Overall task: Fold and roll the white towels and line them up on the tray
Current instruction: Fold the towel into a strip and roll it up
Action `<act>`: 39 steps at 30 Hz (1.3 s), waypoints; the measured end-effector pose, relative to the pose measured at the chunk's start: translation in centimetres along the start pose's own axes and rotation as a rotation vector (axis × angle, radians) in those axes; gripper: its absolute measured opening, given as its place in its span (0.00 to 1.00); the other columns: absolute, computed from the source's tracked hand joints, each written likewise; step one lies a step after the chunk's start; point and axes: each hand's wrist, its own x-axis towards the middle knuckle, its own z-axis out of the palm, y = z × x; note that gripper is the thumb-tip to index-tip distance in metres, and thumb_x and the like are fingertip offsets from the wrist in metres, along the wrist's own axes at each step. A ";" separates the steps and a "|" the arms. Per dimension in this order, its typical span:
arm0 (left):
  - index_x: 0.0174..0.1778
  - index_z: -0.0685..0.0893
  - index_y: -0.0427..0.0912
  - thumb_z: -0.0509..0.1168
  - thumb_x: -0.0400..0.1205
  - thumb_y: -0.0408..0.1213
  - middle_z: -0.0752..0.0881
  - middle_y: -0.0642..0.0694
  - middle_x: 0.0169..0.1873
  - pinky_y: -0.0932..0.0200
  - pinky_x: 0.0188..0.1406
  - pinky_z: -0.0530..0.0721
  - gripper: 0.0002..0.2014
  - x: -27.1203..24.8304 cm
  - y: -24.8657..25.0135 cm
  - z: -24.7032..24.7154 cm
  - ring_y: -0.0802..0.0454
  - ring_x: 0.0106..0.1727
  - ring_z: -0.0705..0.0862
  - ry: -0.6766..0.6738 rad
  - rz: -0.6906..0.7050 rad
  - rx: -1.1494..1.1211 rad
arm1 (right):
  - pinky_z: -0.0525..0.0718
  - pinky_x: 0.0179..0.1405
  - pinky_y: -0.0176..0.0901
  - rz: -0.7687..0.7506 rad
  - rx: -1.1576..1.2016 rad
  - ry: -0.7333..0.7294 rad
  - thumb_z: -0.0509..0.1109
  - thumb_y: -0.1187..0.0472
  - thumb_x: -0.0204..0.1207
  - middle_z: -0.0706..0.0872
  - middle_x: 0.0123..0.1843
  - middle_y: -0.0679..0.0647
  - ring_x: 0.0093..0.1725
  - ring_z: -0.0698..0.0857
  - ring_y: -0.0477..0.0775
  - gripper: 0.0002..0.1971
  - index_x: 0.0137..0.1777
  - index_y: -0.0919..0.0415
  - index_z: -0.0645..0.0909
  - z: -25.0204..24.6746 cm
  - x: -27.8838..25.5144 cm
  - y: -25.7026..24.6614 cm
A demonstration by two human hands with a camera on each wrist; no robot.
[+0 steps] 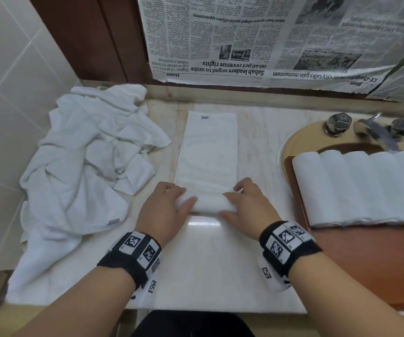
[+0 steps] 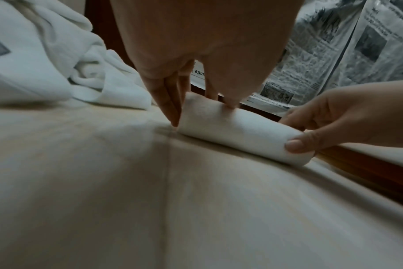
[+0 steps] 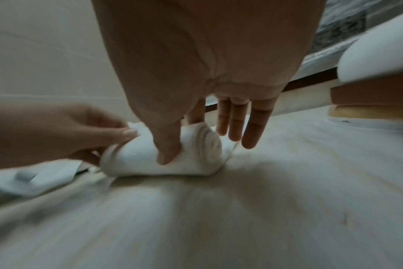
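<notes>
Five rolled towels (image 1: 359, 186) lie side by side on the tray (image 1: 366, 261); a loose pile (image 1: 84, 154) waits at left. Head view: folded towel (image 1: 208, 152) on the counter (image 1: 208, 263), near end rolled, most still flat.

Left wrist view: left hand (image 2: 196, 54), fingers nearly straight, presses the roll's (image 2: 237, 131) end.

Right wrist view: right hand (image 3: 196, 72), thumb pressing the roll, fingers extended beyond.
</notes>
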 end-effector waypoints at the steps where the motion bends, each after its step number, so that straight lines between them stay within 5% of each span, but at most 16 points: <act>1: 0.72 0.85 0.51 0.67 0.82 0.64 0.77 0.50 0.71 0.53 0.69 0.79 0.27 0.2 -0.4 -0.1 0.48 0.69 0.79 -0.037 0.030 0.040 | 0.76 0.62 0.45 0.003 0.019 -0.038 0.72 0.39 0.78 0.69 0.63 0.48 0.63 0.71 0.51 0.21 0.66 0.47 0.85 -0.6 0.5 0.3; 5: 0.73 0.84 0.55 0.56 0.77 0.74 0.74 0.48 0.75 0.43 0.75 0.74 0.36 1.5 -1.4 -0.7 0.41 0.71 0.71 -0.061 0.137 0.172 | 0.75 0.50 0.39 0.030 0.264 -0.202 0.73 0.40 0.78 0.77 0.54 0.50 0.53 0.81 0.52 0.11 0.56 0.39 0.88 -2.0 2.6 1.2; 8: 0.74 0.84 0.58 0.51 0.79 0.74 0.73 0.49 0.68 0.51 0.74 0.67 0.36 3.3 -0.7 -1.1 0.43 0.67 0.68 -0.123 0.056 0.128 | 0.81 0.56 0.42 0.146 0.511 -0.090 0.76 0.45 0.78 0.83 0.57 0.51 0.53 0.85 0.51 0.17 0.66 0.40 0.84 -2.3 3.1 1.4; 10: 0.74 0.84 0.56 0.57 0.84 0.69 0.76 0.47 0.66 0.52 0.73 0.67 0.30 4.5 0.0 -1.3 0.42 0.67 0.69 -0.172 -0.009 0.122 | 0.82 0.51 0.44 0.205 0.598 0.007 0.75 0.47 0.78 0.82 0.53 0.51 0.49 0.85 0.51 0.14 0.62 0.38 0.80 -2.1 3.2 1.1; 14: 0.64 0.87 0.55 0.68 0.80 0.64 0.84 0.46 0.58 0.45 0.70 0.76 0.23 6.4 1.4 -1.7 0.41 0.68 0.74 -0.102 -0.088 0.036 | 0.76 0.51 0.42 0.171 0.321 0.214 0.68 0.46 0.85 0.76 0.65 0.53 0.53 0.84 0.55 0.11 0.58 0.51 0.84 -1.1 2.8 -0.6; 17: 0.58 0.84 0.55 0.68 0.80 0.63 0.84 0.47 0.53 0.44 0.62 0.81 0.19 7.2 2.4 -1.5 0.43 0.63 0.75 -0.007 -0.094 0.095 | 0.81 0.64 0.47 0.103 0.088 0.145 0.67 0.43 0.84 0.63 0.82 0.56 0.65 0.81 0.61 0.24 0.74 0.56 0.79 -0.1 2.4 -1.1; 19: 0.54 0.85 0.53 0.67 0.82 0.61 0.82 0.46 0.52 0.45 0.55 0.81 0.16 7.4 3.1 -1.2 0.42 0.60 0.75 0.055 -0.046 0.190 | 0.82 0.64 0.51 0.083 -0.012 0.123 0.68 0.46 0.84 0.62 0.82 0.57 0.71 0.75 0.61 0.27 0.79 0.55 0.73 0.0 2.6 -0.6; 22: 0.48 0.91 0.48 0.68 0.83 0.58 0.81 0.44 0.51 0.45 0.50 0.79 0.17 7.6 3.2 -0.7 0.39 0.57 0.75 0.141 0.060 0.256 | 0.79 0.60 0.50 0.015 -0.087 0.172 0.68 0.45 0.82 0.69 0.72 0.53 0.68 0.71 0.57 0.22 0.74 0.52 0.79 -1.1 3.7 0.3; 25: 0.56 0.93 0.54 0.69 0.78 0.67 0.79 0.46 0.58 0.42 0.56 0.80 0.23 7.5 2.1 -0.7 0.39 0.60 0.74 0.152 0.144 0.259 | 0.73 0.64 0.50 -0.001 -0.088 0.094 0.65 0.41 0.83 0.72 0.65 0.49 0.65 0.70 0.54 0.21 0.73 0.48 0.80 -2.3 5.3 1.2; 29: 0.71 0.86 0.60 0.61 0.75 0.76 0.73 0.48 0.67 0.39 0.66 0.75 0.34 8.1 0.7 -1.0 0.42 0.66 0.67 0.013 0.176 0.315 | 0.74 0.69 0.48 0.047 0.218 0.032 0.70 0.46 0.83 0.76 0.65 0.50 0.67 0.75 0.54 0.24 0.78 0.46 0.74 -3.6 6.8 1.8; 33: 0.77 0.80 0.59 0.54 0.78 0.75 0.74 0.50 0.66 0.45 0.71 0.69 0.37 10.5 0.8 -1.7 0.43 0.67 0.69 -0.140 0.179 0.299 | 0.80 0.57 0.48 0.082 0.359 0.143 0.69 0.51 0.84 0.79 0.58 0.52 0.54 0.82 0.54 0.14 0.67 0.43 0.74 -3.5 7.1 1.1; 36: 0.73 0.83 0.56 0.63 0.80 0.70 0.79 0.51 0.61 0.50 0.71 0.71 0.31 12.3 0.7 -2.3 0.46 0.66 0.72 -0.184 0.162 0.188 | 0.79 0.62 0.47 0.087 0.237 0.231 0.63 0.51 0.88 0.76 0.70 0.57 0.63 0.81 0.61 0.13 0.68 0.52 0.80 -2.6 6.9 0.2; 39: 0.62 0.85 0.57 0.71 0.75 0.68 0.85 0.55 0.56 0.50 0.66 0.79 0.26 13.5 0.6 -2.7 0.51 0.63 0.79 -0.164 0.063 0.006 | 0.74 0.76 0.52 0.111 0.144 0.188 0.65 0.46 0.87 0.59 0.85 0.59 0.77 0.70 0.62 0.25 0.80 0.55 0.73 -2.2 6.9 -0.5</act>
